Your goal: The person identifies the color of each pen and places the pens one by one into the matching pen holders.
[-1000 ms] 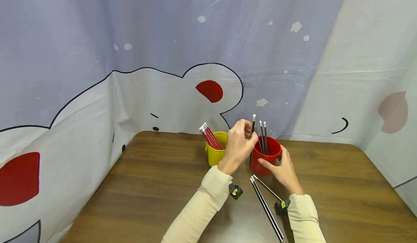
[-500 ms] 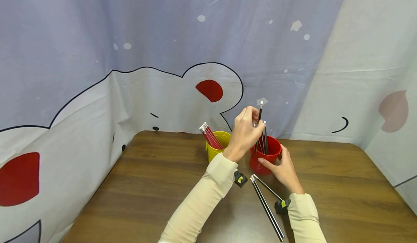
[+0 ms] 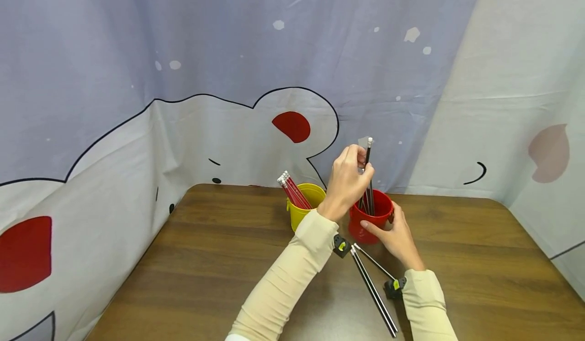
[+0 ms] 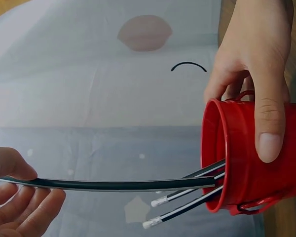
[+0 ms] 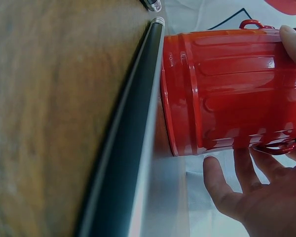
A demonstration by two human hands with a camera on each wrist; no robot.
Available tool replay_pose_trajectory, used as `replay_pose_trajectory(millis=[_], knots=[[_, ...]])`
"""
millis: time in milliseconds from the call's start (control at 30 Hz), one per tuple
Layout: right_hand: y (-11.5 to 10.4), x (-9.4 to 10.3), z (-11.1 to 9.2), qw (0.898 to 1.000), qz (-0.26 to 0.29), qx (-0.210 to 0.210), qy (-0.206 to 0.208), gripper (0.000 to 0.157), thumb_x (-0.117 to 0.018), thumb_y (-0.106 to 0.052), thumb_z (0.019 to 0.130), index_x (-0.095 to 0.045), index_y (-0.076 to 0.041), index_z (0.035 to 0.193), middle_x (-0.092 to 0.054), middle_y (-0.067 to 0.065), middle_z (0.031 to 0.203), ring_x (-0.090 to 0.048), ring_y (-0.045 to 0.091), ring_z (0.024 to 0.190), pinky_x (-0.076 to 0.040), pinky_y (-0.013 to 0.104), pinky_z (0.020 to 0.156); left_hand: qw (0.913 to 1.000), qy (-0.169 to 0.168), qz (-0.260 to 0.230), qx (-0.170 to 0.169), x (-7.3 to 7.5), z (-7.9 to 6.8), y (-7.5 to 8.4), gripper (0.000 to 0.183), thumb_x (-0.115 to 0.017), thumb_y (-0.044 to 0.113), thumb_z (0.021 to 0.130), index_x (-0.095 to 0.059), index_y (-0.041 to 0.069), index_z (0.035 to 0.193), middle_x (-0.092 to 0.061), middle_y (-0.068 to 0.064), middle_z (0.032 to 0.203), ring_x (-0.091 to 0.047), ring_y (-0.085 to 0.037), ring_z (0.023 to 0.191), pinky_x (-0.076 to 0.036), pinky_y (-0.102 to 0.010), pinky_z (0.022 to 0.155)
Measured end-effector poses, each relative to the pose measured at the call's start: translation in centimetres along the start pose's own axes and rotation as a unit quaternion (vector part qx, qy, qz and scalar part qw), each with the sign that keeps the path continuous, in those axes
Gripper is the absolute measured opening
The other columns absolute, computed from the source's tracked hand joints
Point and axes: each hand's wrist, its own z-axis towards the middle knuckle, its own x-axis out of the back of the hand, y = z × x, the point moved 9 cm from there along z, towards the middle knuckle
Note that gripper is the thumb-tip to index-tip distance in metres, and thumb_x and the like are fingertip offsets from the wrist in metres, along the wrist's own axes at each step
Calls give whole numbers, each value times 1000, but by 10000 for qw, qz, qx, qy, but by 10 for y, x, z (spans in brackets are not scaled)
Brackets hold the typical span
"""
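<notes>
My left hand (image 3: 348, 181) pinches a black-and-white striped pencil (image 4: 113, 185) between thumb and fingers, its white eraser end (image 3: 369, 141) pointing up. The pencil's lower end reaches the mouth of the red bucket (image 3: 363, 229). Several similar pencils (image 4: 187, 210) lean inside that bucket, erasers up. My right hand (image 3: 398, 237) grips the bucket from the right, thumb across the near side and fingers around the far side. In the right wrist view the bucket (image 5: 222, 94) stands upright on the table, with those fingers along its wall.
Left of the red bucket stands a yellow bucket (image 3: 298, 220) holding several red pencils (image 3: 294, 191), partly behind my left forearm. In front, black pencils (image 3: 375, 292) lie on the wooden table (image 3: 219, 259), one near my right wrist. A printed curtain (image 3: 219, 51) hangs behind.
My left hand has lifted the black pencil up and to the right, from beside the red bucket to over its mouth. My right hand has stayed on the bucket.
</notes>
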Motion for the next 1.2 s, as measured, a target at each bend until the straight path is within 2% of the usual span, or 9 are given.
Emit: replay_pose_trajectory(millis=[233,567,933,1200], knots=[[-1,1,0,9999,25,97,57,90,-75,-37,75,-21,-11,142,-37,14,134,-38,32,122,-35,54,97,10000,-18,-3,37,-6,-6,-5,13,-61,5,78,-56,5,90,-56,-3,82,-55,-10,74,-43,-8,67],[1,-1,0,9999,136,100,1,89,-75,-36,75,-22,-11,142,-37,13,135,-39,32,122,-35,54,98,9994,-301,12,195,-22,-28,-18,13,-62,4,79,-55,5,90,-56,-2,82,-55,-8,73,-42,-8,67],[-2,1,1,9998,87,159,40,90,-75,-36,74,-22,-11,142,-36,14,137,-39,33,122,-35,55,98,9965,-581,45,600,-44,-60,-41,13,-62,6,80,-55,5,91,-56,-3,83,-57,-10,73,-45,-8,68],[0,1,1,9998,131,138,73,90,-76,-36,74,-22,-11,142,-37,13,137,-39,31,122,-35,54,98,9929,-799,52,880,-58,-74,-56,12,-62,6,82,-55,5,92,-56,-3,83,-55,-8,73,-46,-8,68]])
